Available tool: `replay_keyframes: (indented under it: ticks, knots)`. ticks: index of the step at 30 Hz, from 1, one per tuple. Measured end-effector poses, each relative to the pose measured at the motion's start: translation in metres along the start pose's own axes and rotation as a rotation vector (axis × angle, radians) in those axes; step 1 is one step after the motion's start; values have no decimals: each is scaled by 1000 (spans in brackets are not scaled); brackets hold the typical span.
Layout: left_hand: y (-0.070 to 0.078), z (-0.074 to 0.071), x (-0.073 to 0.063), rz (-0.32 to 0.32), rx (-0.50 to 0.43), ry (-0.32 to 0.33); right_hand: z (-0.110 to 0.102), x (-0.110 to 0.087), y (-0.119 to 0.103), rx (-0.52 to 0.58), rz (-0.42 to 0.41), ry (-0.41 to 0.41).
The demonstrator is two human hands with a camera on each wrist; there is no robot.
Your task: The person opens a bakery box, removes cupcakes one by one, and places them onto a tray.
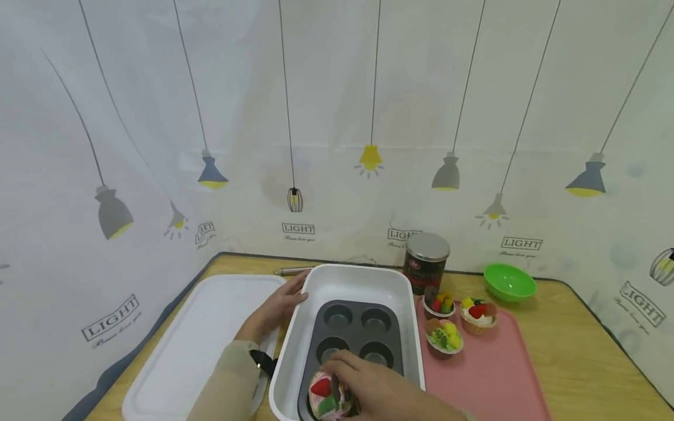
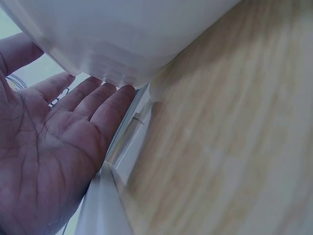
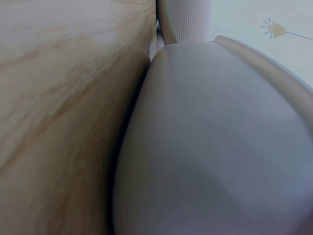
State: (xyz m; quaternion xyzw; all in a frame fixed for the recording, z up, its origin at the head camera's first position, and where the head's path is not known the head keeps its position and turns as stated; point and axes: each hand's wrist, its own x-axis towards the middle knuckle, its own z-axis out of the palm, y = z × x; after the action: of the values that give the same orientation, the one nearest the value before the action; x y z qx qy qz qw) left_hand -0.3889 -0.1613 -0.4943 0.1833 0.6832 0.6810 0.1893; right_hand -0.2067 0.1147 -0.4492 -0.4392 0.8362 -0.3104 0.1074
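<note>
My right hand (image 1: pixel 376 389) pinches a toy cupcake (image 1: pixel 322 397) topped with a red strawberry and green leaf. It holds the cupcake at the near left part of a dark muffin tin (image 1: pixel 359 327), where fingers cover some of the cups. Around the tin stands a deep white rectangular pan (image 1: pixel 358 280). My left hand (image 1: pixel 276 307) touches the pan's left side, thumb at the rim. In the left wrist view its extended fingers (image 2: pixel 110 105) meet the pan's outer wall. The right wrist view shows the pan's side (image 3: pixel 210 137), with the right hand out of sight.
A white tray (image 1: pixel 205 339) lies left. On the right, a pink tray (image 1: pixel 474 374) carries three decorated cupcakes (image 1: pixel 444 339). Behind them stand an espresso tin (image 1: pixel 425 263) and a green bowl (image 1: pixel 509 282). A metal-handled utensil (image 1: pixel 293 271) lies behind the pan.
</note>
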Motion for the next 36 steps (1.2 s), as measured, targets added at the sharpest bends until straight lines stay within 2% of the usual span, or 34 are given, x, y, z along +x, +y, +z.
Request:
replay_keyframes:
  ticks: [4, 7, 13, 21, 29, 36]
  knots:
    - [0, 1, -2, 13, -3, -7, -1, 0, -2, 42, 70, -24]
    - [0, 3, -2, 15, -4, -13, 0, -1, -2, 48, 93, -28]
    - [-4, 3, -2, 11, -6, -13, 0, -2, -2, 80, 75, -21]
    - [-1, 2, -1, 16, 7, 0, 0, 0, -4, 102, 73, 38]
    - [0, 1, -2, 2, 0, -4, 0, 1, -8, 182, 93, 97]
    - [0, 2, -2, -1, -6, 8, 0, 0, -7, 155, 65, 121]
